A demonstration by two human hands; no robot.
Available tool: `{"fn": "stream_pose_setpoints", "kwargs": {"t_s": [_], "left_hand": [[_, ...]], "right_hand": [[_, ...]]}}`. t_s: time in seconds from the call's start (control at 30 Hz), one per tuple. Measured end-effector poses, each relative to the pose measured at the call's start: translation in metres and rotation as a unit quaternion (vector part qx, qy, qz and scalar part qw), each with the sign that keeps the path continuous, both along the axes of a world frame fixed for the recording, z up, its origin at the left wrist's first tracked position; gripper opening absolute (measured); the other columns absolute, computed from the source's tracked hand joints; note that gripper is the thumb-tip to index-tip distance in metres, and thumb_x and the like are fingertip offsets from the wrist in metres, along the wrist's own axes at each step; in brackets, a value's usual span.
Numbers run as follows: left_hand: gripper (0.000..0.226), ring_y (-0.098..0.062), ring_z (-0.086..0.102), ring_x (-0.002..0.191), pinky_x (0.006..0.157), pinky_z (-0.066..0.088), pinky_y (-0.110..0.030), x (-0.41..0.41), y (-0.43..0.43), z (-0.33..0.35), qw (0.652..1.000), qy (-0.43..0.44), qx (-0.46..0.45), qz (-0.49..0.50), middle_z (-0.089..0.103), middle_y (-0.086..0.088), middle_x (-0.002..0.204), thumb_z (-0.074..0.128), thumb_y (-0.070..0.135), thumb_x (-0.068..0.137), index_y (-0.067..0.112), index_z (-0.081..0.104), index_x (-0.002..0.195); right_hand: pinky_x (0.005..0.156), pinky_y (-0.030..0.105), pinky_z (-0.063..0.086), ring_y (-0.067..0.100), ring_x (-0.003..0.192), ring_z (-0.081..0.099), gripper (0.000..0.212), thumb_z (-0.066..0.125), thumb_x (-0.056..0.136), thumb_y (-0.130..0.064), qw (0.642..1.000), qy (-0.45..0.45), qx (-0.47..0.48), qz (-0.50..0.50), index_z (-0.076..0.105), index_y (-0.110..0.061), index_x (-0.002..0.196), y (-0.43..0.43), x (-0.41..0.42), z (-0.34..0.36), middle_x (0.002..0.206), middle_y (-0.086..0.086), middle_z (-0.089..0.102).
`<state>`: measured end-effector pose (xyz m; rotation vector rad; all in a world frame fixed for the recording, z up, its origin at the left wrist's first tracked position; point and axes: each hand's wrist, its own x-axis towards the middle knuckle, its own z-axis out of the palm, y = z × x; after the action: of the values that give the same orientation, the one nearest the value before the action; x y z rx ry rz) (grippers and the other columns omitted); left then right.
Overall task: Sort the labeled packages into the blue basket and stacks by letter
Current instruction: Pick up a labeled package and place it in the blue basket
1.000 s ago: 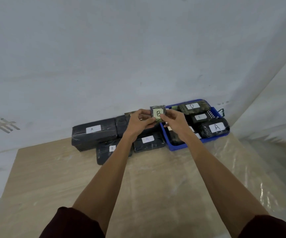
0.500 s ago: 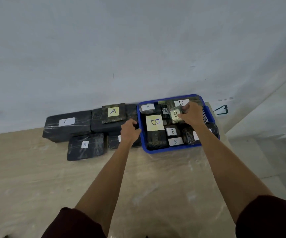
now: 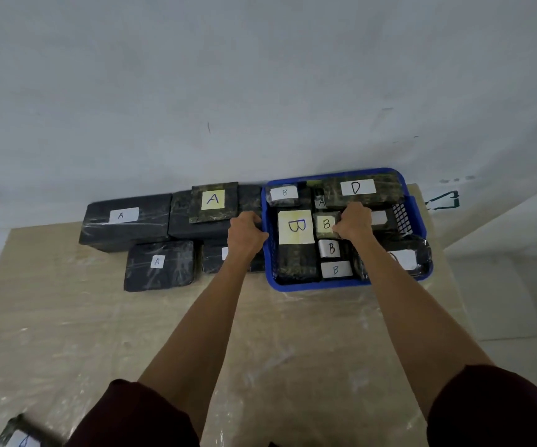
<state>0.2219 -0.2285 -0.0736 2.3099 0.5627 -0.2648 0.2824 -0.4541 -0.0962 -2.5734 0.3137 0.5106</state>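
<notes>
A person's right hand (image 3: 354,222) is pinching a small B package (image 3: 326,224) in curled fingers, holding it low over the middle of the blue basket (image 3: 347,287). Whether the package is already resting on the ones beneath cannot be told. The basket is sitting at the far right corner of the table (image 3: 131,333), against a pale wall (image 3: 260,75). The left hand (image 3: 246,235) is gripping the basket's left rim, fingers curled round it.

Just left of the held package, a large B package (image 3: 296,227) with a yellow label is lying inside the basket. A D package (image 3: 357,188) is lying along the basket's far side.

Left of the basket, dark wrapped parcels are lining the table's far edge. Among them are a long A package (image 3: 120,216) and a mottled A package (image 3: 214,200) lying on top of a dark box. A square A package (image 3: 157,262) is sitting just in front of them. At the table's near left corner, a cut-off package (image 3: 19,437) is showing a label too partial to read.
</notes>
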Motion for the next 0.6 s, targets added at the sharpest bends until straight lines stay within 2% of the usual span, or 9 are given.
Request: {"fn": "stream_pose_setpoints", "kwargs": {"t_s": [0.1,0.17,0.2,0.3,0.43,0.5,0.6], "left_hand": [[0.020,-0.029,0.074,0.078,0.076,0.063,-0.045,0.003,0.002,0.002,1.000,0.012,-0.014,0.006,0.072,-0.015,0.095,0.076,-0.002,0.082,0.006,0.067,0.098],[0.021,-0.028,0.074,0.076,0.075,0.063,-0.045,0.004,0.002,0.002,1.000,0.018,-0.018,0.006,0.072,-0.015,0.095,0.076,-0.003,0.081,0.005,0.066,0.098],[0.022,-0.028,0.074,0.075,0.074,0.064,-0.045,0.005,0.001,0.003,1.000,0.020,-0.019,0.007,0.072,-0.015,0.096,0.076,-0.004,0.081,0.005,0.066,0.099],[0.023,-0.026,0.074,0.073,0.072,0.064,-0.043,0.005,0.001,0.004,0.999,0.025,-0.023,0.010,0.071,-0.014,0.095,0.076,-0.003,0.081,0.006,0.065,0.099],[0.023,-0.026,0.074,0.074,0.073,0.064,-0.043,0.003,0.001,0.004,0.999,0.021,-0.021,0.013,0.071,-0.015,0.096,0.076,-0.002,0.082,0.007,0.064,0.099],[0.023,-0.027,0.074,0.074,0.074,0.063,-0.044,0.003,0.001,0.004,0.999,0.020,-0.022,0.013,0.072,-0.015,0.095,0.076,-0.002,0.082,0.006,0.064,0.099],[0.023,-0.029,0.074,0.076,0.076,0.063,-0.045,0.003,0.000,0.003,1.000,0.016,-0.022,0.011,0.071,-0.017,0.096,0.077,-0.002,0.081,0.005,0.065,0.099]], "right_hand": [[0.044,0.017,0.020,0.030,0.093,0.060,0.017,0.074,0.088,-0.010,1.000,0.010,-0.006,0.005,0.061,-0.008,0.100,0.001,0.000,-0.006,0.068,0.005,0.040],[0.044,0.018,0.020,0.023,0.084,0.050,0.017,0.075,0.089,-0.013,1.000,-0.001,-0.010,0.005,0.063,-0.005,0.099,0.000,-0.001,-0.009,0.076,0.009,0.051],[0.045,0.018,0.021,0.021,0.083,0.048,0.019,0.075,0.089,-0.012,1.000,-0.007,-0.012,0.002,0.065,-0.001,0.101,0.000,-0.001,-0.012,0.087,0.014,0.059],[0.059,0.020,0.041,0.027,0.091,0.060,0.019,0.072,0.090,-0.004,0.999,-0.025,-0.022,-0.009,0.065,0.005,0.105,0.004,-0.005,-0.011,0.112,0.021,0.064],[0.080,0.035,0.049,0.036,0.111,0.059,0.031,0.065,0.094,-0.001,0.998,-0.041,-0.056,0.005,0.055,0.007,0.123,0.010,-0.014,0.001,0.125,0.024,0.054],[0.083,0.036,0.049,0.036,0.111,0.059,0.030,0.064,0.095,-0.001,0.997,-0.041,-0.065,0.015,0.055,0.006,0.123,0.009,-0.017,0.005,0.125,0.024,0.053],[0.076,0.032,0.045,0.035,0.109,0.060,0.029,0.067,0.095,-0.004,0.998,-0.043,-0.052,0.018,0.056,0.005,0.120,0.007,-0.017,0.008,0.124,0.024,0.055]]}}
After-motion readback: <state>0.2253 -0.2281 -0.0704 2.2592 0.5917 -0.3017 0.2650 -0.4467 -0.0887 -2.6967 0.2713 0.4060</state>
